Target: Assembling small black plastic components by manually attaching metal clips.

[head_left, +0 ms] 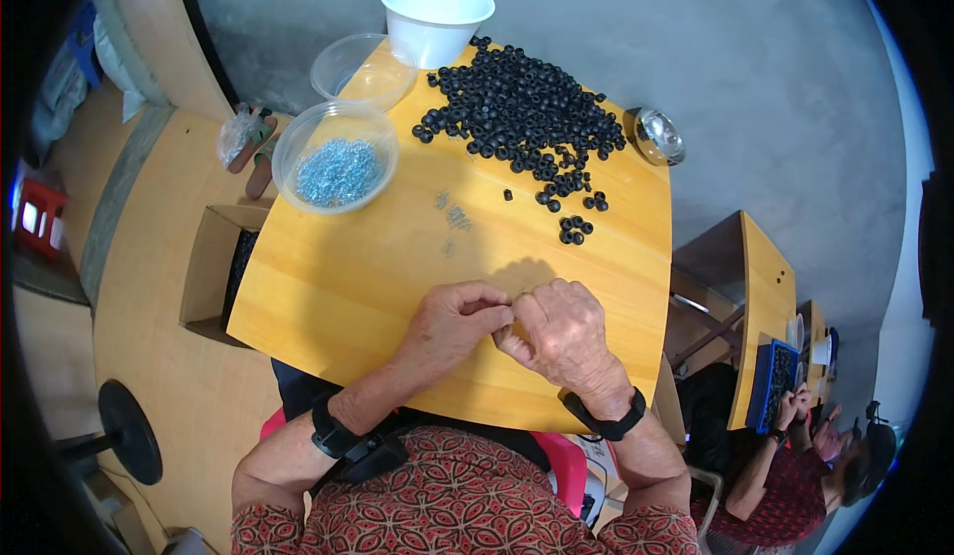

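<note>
My left hand (450, 328) and my right hand (564, 334) meet over the near part of the wooden table (348, 297). Both are closed in a pinch, fingertips together. Whatever lies between the fingers is too small and too covered to name. Beyond them lie a few tiny clear or silvery pieces (457, 217). A heap of black, round, holed bead-like parts (527, 103) spreads over the far side, with a small cluster (574, 230) of them nearer my right hand. To the left stands a clear round tub (283, 162) with small light-blue pieces (340, 170) in it.
At the far edge are a white bowl (437, 8) and a clear lid or dish (333, 70). A shiny metal bowl (658, 138) sits at the right edge. An open cardboard box (204, 267) stands left of the table. Another person (785, 495) works at a table on the right.
</note>
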{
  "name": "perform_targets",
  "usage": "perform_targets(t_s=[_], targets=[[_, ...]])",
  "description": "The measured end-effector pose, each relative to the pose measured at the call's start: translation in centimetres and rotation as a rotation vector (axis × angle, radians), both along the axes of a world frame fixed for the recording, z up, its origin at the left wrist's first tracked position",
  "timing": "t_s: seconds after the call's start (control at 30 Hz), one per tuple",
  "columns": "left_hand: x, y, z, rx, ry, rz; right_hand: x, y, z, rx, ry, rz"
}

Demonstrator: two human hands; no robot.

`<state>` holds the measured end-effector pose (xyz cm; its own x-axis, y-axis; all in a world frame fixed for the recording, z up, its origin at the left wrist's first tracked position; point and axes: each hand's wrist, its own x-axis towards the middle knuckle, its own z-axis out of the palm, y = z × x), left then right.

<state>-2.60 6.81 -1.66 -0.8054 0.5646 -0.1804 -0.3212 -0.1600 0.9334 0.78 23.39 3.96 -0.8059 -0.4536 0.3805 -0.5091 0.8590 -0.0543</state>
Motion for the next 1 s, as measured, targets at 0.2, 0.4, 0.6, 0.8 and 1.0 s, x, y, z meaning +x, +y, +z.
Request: perform_targets(t_s=[0.2, 0.4, 0.6, 0.8, 1.0], targets=[[-0.3, -0.6, 0.2, 0.025, -0.032, -0.039, 0.1, 0.3, 1.1, -0.187, -0.132, -0.006], [-0.8, -0.7, 1.9, 0.097, -0.207, -0.084, 0.3, 2.0, 1.1, -0.567, -0.404, 0.028], [-0.7, -0.7, 1.8, 0.122, -0.232, -0.117, 0.3, 2.2, 1.0, -0.679, -0.454, 0.036], [-0.4, -0.4, 0.8, 0.143, -0.164, -0.094, 0.5, 2.1, 1.2, -0.699, -0.422, -0.016], [-0.4, -0.4, 0.9, 0.175, -0.144, -0.065, 0.6, 2.1, 1.4, -0.693, -0.353, -0.065]])
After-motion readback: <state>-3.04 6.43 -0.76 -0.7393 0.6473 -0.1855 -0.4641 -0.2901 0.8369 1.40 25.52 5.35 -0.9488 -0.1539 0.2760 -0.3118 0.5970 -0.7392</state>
